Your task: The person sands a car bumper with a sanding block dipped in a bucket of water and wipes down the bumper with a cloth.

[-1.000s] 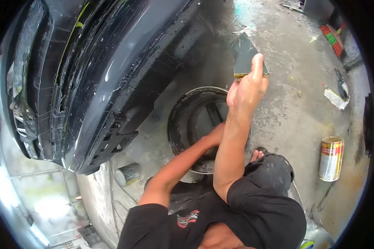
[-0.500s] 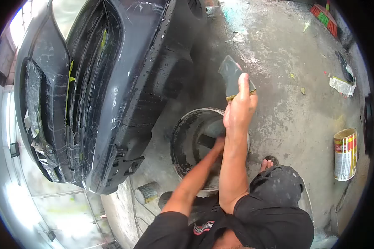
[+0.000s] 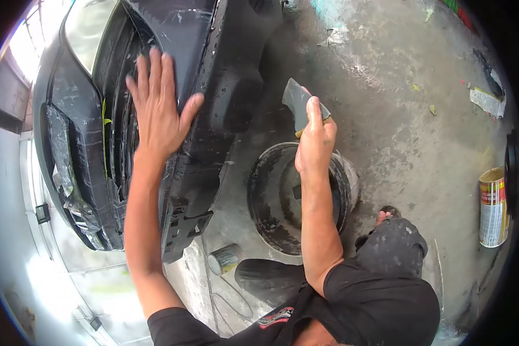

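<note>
My left hand [image 3: 158, 115] lies open against the dark car bumper [image 3: 181, 34], fingers spread over its wet, scuffed surface beside the slatted grille opening. My right hand [image 3: 316, 138] grips a folded piece of grey sandpaper [image 3: 300, 104] with a yellowish-brown edge, the thumb pressed on top. It is held up in the air, to the right of the bumper and apart from it. Below my right forearm stands a large round bucket [image 3: 259, 222] with a grimy inside. A dark block [image 3: 297, 191] shows in it, partly hidden by the forearm.
A small tin can [image 3: 225, 259] lies near my knee, with a thin cable [image 3: 236, 297] close by. At the right stands a large label-wrapped can [image 3: 493, 207]. Scraps of paper [image 3: 487, 102] and a broom [image 3: 460, 12] are on the wet concrete floor [image 3: 392, 144].
My left hand has come out of the bucket and up onto the bumper. The right hand, still holding the sandpaper, has shifted slightly left. The view has moved a little.
</note>
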`<move>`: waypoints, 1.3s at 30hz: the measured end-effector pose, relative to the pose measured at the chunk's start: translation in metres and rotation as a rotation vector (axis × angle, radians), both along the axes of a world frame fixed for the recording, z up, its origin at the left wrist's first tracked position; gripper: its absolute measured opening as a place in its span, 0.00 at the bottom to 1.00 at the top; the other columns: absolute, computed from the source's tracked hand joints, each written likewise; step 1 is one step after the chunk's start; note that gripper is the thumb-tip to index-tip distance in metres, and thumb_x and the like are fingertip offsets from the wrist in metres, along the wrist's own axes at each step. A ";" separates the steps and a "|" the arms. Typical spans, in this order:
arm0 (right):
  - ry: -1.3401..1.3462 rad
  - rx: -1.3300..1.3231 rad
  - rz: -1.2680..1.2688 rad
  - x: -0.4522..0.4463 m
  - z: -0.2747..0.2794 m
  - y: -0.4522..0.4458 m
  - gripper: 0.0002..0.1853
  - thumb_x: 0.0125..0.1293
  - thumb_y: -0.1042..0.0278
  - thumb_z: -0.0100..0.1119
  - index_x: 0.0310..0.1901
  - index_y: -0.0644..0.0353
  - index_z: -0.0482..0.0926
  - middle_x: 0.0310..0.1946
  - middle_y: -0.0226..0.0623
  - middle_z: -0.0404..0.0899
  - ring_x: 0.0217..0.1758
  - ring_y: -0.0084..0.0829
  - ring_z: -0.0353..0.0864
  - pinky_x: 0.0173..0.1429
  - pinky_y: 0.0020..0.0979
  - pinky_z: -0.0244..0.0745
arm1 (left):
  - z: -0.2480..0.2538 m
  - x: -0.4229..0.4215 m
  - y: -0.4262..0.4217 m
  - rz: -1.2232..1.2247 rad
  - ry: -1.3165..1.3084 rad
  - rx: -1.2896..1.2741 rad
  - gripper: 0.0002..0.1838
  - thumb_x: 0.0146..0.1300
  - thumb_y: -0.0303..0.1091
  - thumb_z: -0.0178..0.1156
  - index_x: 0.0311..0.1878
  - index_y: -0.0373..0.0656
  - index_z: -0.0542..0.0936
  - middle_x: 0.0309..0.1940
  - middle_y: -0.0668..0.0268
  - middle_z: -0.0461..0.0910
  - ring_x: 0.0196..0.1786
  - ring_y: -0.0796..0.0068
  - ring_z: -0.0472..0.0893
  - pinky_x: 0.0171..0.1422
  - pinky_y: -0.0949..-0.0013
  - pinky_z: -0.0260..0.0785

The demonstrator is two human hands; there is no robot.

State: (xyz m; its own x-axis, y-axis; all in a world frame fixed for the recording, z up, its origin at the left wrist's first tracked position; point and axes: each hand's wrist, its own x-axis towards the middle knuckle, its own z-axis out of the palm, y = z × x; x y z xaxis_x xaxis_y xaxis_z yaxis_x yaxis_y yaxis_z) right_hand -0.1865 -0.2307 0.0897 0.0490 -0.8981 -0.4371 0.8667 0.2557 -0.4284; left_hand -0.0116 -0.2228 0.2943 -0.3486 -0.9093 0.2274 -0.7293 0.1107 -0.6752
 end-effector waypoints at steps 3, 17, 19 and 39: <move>0.010 0.036 -0.054 0.001 -0.013 -0.005 0.21 0.83 0.59 0.56 0.60 0.72 0.84 0.51 0.33 0.85 0.49 0.20 0.77 0.54 0.26 0.68 | 0.001 0.005 -0.059 -0.031 -0.073 0.058 0.44 0.78 0.64 0.50 0.85 0.43 0.60 0.87 0.54 0.54 0.89 0.50 0.50 0.88 0.39 0.41; -0.011 0.017 -0.030 0.000 -0.009 0.004 0.23 0.84 0.58 0.52 0.62 0.70 0.85 0.56 0.33 0.86 0.54 0.20 0.81 0.54 0.24 0.73 | 0.011 -0.001 0.003 -0.007 -0.157 0.344 0.58 0.67 0.82 0.44 0.85 0.44 0.58 0.87 0.58 0.53 0.89 0.53 0.48 0.90 0.44 0.40; -0.018 0.005 -0.002 -0.003 -0.005 0.006 0.23 0.84 0.58 0.54 0.62 0.72 0.84 0.58 0.36 0.85 0.56 0.24 0.82 0.60 0.26 0.73 | 0.014 0.001 0.034 0.061 -0.158 0.392 0.60 0.66 0.83 0.41 0.85 0.41 0.58 0.88 0.58 0.52 0.90 0.50 0.46 0.90 0.43 0.37; -0.777 -0.061 0.239 0.025 0.083 0.096 0.27 0.86 0.53 0.41 0.70 0.69 0.72 0.68 0.51 0.79 0.71 0.49 0.78 0.78 0.58 0.71 | 0.019 0.014 0.182 -0.090 0.406 0.268 0.49 0.55 0.30 0.80 0.80 0.42 0.67 0.79 0.46 0.66 0.77 0.45 0.70 0.79 0.47 0.66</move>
State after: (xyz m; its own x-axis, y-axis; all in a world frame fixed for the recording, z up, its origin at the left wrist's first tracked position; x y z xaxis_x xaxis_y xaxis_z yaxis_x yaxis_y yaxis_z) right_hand -0.1616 -0.1347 0.1722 0.5113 -0.8461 -0.1506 0.8472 0.4668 0.2536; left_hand 0.0028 -0.0410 0.3130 -0.3603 -0.9246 0.1238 -0.9071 0.3163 -0.2777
